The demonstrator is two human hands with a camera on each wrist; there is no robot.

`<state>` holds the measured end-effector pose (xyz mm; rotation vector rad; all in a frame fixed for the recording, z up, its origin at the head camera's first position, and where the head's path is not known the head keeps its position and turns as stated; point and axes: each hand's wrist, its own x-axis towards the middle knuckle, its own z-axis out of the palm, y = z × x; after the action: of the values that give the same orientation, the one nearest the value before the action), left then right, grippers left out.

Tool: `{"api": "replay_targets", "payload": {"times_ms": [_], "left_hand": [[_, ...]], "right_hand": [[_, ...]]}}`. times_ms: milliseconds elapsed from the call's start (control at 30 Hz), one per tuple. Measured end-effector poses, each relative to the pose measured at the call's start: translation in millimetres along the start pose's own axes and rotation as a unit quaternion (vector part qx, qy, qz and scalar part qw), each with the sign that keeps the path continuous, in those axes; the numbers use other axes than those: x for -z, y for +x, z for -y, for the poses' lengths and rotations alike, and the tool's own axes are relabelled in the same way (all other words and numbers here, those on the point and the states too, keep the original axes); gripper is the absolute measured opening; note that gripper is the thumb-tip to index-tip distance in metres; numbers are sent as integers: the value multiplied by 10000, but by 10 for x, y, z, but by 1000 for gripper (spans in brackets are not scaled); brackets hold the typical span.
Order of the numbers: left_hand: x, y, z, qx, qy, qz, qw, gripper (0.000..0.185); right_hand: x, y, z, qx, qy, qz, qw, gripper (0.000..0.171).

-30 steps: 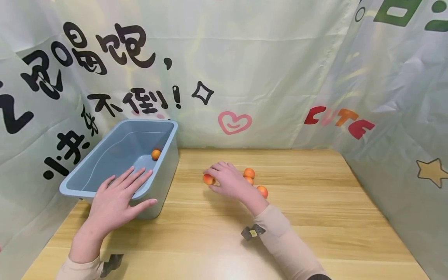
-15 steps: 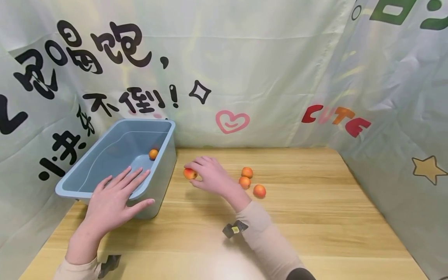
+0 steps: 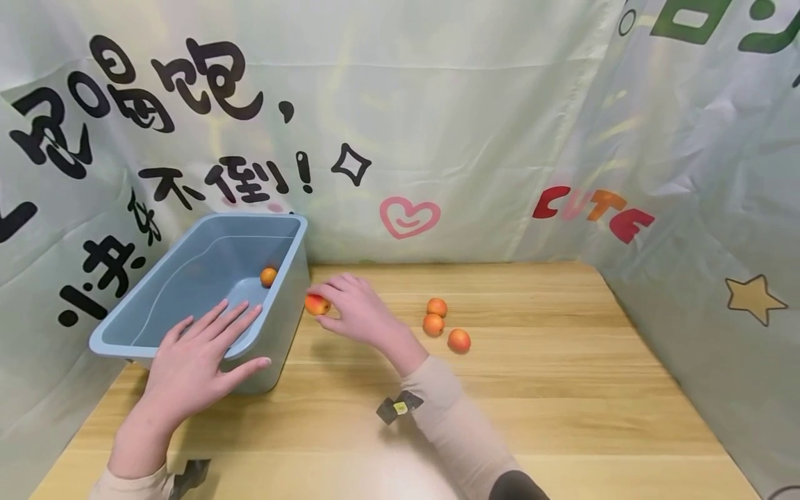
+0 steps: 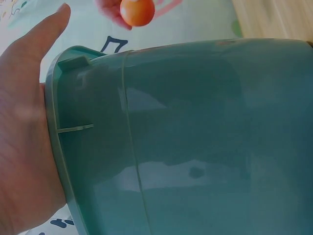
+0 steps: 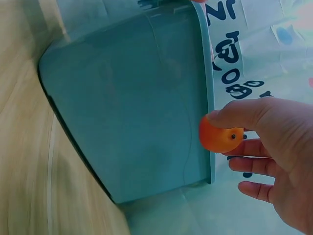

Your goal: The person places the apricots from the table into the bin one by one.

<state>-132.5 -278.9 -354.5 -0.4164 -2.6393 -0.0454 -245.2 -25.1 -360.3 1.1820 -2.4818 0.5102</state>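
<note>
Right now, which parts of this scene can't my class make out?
Head view: near floor of the blue bin, hidden by left hand and near rim.
Wrist views: bin's inside, behind its outer wall.
Left wrist view: most of right hand, cut by top edge.

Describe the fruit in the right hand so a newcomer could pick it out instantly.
In the head view, find the blue tub at the left of the table. Just right of it, the right hand pinches a red-orange fruit. Only this one is held: three loose fruits lie on the table, and a lone fruit sits inside the tub.
</note>
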Motion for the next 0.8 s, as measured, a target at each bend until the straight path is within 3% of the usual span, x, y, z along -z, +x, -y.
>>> {"api": "replay_targets", "payload": {"times_ms": [200, 533, 800], "left_hand": [[-6, -6, -1, -2, 27, -21, 10000, 85], [-3, -6, -7, -6, -2, 2, 10000, 86], [11, 0, -13, -10, 3, 42, 10000, 86]], "right_hand": [[-39, 88, 70, 84, -73, -364, 9993, 39], [-59, 262, 167, 266, -95, -1381, 9900, 44], [-116, 443, 231, 200, 45, -1527, 9881, 47]]}}
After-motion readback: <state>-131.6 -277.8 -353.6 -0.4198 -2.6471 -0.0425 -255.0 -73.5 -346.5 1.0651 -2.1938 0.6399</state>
